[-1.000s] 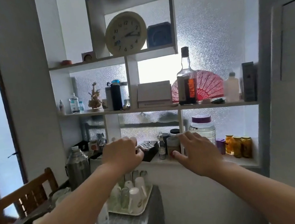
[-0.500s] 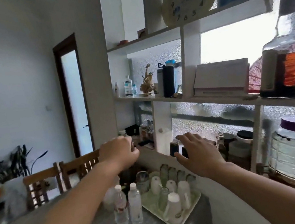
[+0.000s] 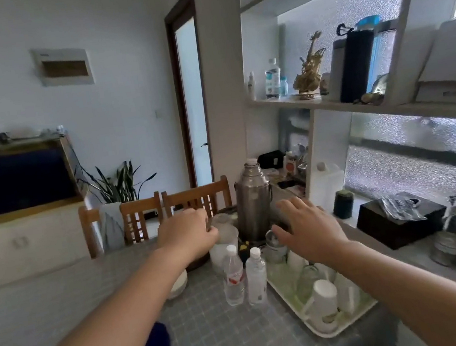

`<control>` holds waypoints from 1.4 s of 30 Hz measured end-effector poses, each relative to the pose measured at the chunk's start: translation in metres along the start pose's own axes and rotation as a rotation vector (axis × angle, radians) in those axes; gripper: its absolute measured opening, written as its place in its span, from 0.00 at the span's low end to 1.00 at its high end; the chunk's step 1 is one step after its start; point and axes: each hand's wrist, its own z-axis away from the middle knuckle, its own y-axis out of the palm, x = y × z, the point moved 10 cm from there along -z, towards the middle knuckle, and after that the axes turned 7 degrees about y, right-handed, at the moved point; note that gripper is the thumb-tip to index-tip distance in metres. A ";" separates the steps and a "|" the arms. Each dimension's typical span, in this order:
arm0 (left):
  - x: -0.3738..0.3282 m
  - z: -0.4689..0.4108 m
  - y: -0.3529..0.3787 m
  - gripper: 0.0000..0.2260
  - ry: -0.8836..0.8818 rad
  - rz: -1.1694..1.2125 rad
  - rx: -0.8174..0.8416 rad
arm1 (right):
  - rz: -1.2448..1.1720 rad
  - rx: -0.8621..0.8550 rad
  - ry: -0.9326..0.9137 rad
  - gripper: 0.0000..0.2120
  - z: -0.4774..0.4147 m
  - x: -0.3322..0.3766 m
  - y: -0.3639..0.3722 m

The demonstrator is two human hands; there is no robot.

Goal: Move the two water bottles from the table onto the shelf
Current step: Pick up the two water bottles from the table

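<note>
Two clear water bottles with white caps stand side by side on the grey tiled table: one with a red label on the left, one with a pale label on the right. My left hand hovers above and behind them, fingers curled loosely, holding nothing. My right hand is held out flat with fingers spread, above the tray to the right of the bottles. The white shelf rises at the right.
A tray of upturned cups sits right of the bottles. A steel thermos and a plastic jug stand behind them. Wooden chairs line the table's far side. The lower shelf holds a black box and jars.
The view has swung left and down from the shelf to the table. Both hands have dropped from the lower shelf level to just above the bottles and tray.
</note>
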 end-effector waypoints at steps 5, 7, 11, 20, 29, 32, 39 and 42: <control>0.022 -0.017 0.044 0.10 0.002 -0.078 0.065 | -0.003 0.055 0.018 0.26 -0.027 -0.001 0.051; 0.032 -0.027 0.064 0.10 -0.009 -0.092 0.104 | 0.000 0.094 0.041 0.26 -0.035 -0.003 0.073; 0.054 -0.042 0.108 0.11 -0.039 -0.031 0.157 | 0.004 0.177 0.081 0.26 -0.049 -0.009 0.119; 0.093 -0.052 0.221 0.11 -0.082 0.045 0.421 | -0.060 0.337 0.277 0.30 -0.064 -0.041 0.213; 0.081 -0.057 0.317 0.34 -0.154 0.077 0.610 | -0.102 0.438 0.390 0.40 -0.054 -0.077 0.300; 0.084 -0.055 0.343 0.39 -0.245 0.207 0.623 | -0.162 0.482 0.404 0.41 -0.052 -0.083 0.327; 0.069 -0.053 0.373 0.41 -0.402 0.771 0.422 | -0.450 0.455 0.448 0.38 -0.054 -0.084 0.372; 0.064 -0.055 0.376 0.37 -0.431 0.866 0.338 | -0.640 0.448 0.503 0.37 -0.054 -0.086 0.386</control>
